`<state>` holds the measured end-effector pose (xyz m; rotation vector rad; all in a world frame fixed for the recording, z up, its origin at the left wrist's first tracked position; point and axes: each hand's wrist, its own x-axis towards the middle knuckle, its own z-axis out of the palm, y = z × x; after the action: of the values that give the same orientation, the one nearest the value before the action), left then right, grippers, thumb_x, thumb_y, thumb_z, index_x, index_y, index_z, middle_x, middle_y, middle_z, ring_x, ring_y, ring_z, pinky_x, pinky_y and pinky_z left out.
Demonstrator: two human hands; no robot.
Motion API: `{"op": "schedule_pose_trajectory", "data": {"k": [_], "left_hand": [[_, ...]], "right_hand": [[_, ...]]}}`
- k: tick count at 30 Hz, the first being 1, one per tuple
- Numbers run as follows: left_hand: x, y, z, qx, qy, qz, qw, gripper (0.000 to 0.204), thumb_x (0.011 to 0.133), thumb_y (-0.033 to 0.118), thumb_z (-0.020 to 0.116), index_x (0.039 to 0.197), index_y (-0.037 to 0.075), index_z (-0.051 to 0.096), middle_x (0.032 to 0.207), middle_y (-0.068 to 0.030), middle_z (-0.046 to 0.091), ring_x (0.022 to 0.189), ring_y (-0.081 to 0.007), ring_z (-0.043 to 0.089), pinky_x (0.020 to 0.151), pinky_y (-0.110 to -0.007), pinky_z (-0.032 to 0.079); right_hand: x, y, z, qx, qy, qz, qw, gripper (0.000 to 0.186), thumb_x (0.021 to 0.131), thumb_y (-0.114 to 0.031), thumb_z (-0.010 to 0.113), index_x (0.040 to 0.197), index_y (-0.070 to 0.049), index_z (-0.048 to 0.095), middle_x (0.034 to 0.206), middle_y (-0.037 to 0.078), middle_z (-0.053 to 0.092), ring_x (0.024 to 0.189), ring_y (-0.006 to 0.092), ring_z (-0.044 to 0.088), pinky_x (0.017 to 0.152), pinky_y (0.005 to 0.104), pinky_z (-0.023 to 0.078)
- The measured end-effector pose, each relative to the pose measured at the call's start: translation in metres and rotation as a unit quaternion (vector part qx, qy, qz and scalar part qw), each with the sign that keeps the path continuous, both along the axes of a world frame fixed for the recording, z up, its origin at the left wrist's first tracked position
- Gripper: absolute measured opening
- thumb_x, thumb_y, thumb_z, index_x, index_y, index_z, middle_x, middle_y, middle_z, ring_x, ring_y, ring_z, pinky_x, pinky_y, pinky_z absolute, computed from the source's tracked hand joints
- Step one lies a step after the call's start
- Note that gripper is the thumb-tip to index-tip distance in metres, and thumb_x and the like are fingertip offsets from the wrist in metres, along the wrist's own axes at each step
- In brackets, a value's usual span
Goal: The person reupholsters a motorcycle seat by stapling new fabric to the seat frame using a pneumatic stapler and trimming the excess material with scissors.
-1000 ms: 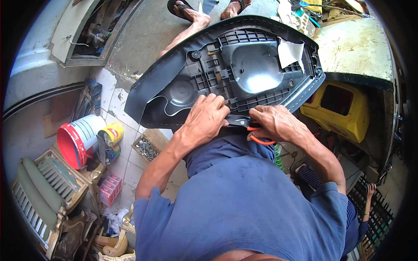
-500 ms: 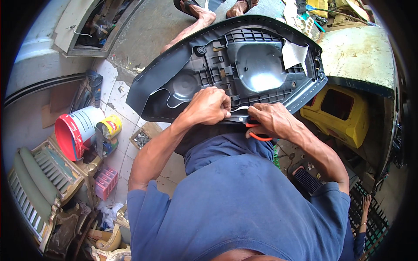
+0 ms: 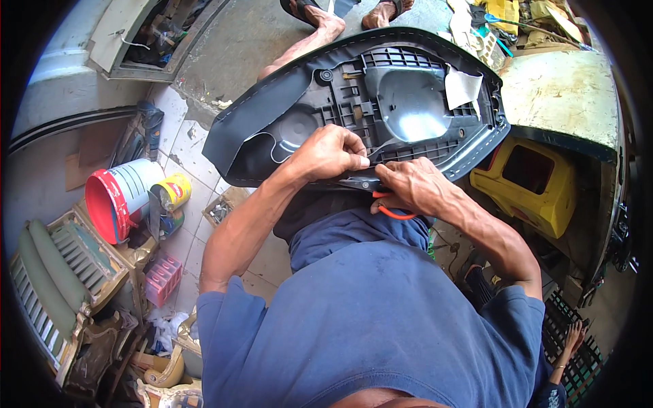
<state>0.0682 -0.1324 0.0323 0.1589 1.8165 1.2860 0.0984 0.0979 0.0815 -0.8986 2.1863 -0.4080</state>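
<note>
A black motorcycle seat (image 3: pixel 406 102) lies underside up across my lap, its plastic base showing inside a black cover (image 3: pixel 246 124) with pale stitching. My left hand (image 3: pixel 330 154) is closed at the near rim, thumb and fingers pinching the cover's loose edge. Beside it, my right hand (image 3: pixel 416 185) grips scissors (image 3: pixel 396 213) with orange handles. Their metal pivot shows just under the near rim, and the blades point left below my left hand; the tips are hard to make out. A white scrap (image 3: pixel 464 88) hangs over the base's far right part.
Left stand a white and red bucket (image 3: pixel 102 204), a yellow can (image 3: pixel 175 190), a pink box (image 3: pixel 163 279) and a wooden chair (image 3: pixel 102 272). A yellow plastic case (image 3: pixel 527 178) sits under a worn panel at right. Another person's feet (image 3: pixel 386 13) are beyond the seat.
The white strip that showed between my hands at the near rim is no longer visible there. My left hand has shifted slightly up and right; the scissors have moved slightly left.
</note>
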Motion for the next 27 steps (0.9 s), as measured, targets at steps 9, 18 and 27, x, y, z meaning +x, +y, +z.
{"op": "schedule_pose_trajectory", "data": {"k": [9,18,27], "left_hand": [[0.034,0.024,0.005,-0.052,0.176,0.237,0.954,0.020,0.082,0.017,0.081,0.091,0.000,0.076,0.086,-0.0098,0.071,0.075,-0.0182,0.068,0.072,-0.034,0.055],[0.054,0.044,0.011,-0.085,0.323,0.338,0.880,0.011,0.082,0.011,0.078,0.086,0.003,0.071,0.089,-0.0109,0.065,0.091,-0.0307,0.064,0.083,-0.043,0.052],[0.045,0.044,0.027,-0.061,0.419,0.323,0.847,0.011,0.079,0.007,0.078,0.085,0.003,0.070,0.088,-0.0110,0.064,0.090,-0.0335,0.062,0.083,-0.045,0.050]], "right_hand": [[0.001,-0.008,-0.020,-0.083,0.006,-0.038,0.996,0.059,0.082,-0.052,0.082,0.095,0.000,0.058,0.080,0.016,0.067,0.073,0.0389,0.069,0.063,0.0482,0.054],[0.013,-0.031,-0.030,-0.114,0.050,-0.057,0.991,0.031,0.082,-0.034,0.079,0.093,-0.006,0.070,0.086,0.016,0.073,0.074,0.0361,0.072,0.060,0.0468,0.056],[0.016,-0.052,-0.051,-0.073,0.095,-0.075,0.990,0.042,0.090,-0.031,0.067,0.122,-0.003,0.064,0.109,0.023,0.071,0.097,0.0380,0.071,0.079,0.0465,0.058]]}}
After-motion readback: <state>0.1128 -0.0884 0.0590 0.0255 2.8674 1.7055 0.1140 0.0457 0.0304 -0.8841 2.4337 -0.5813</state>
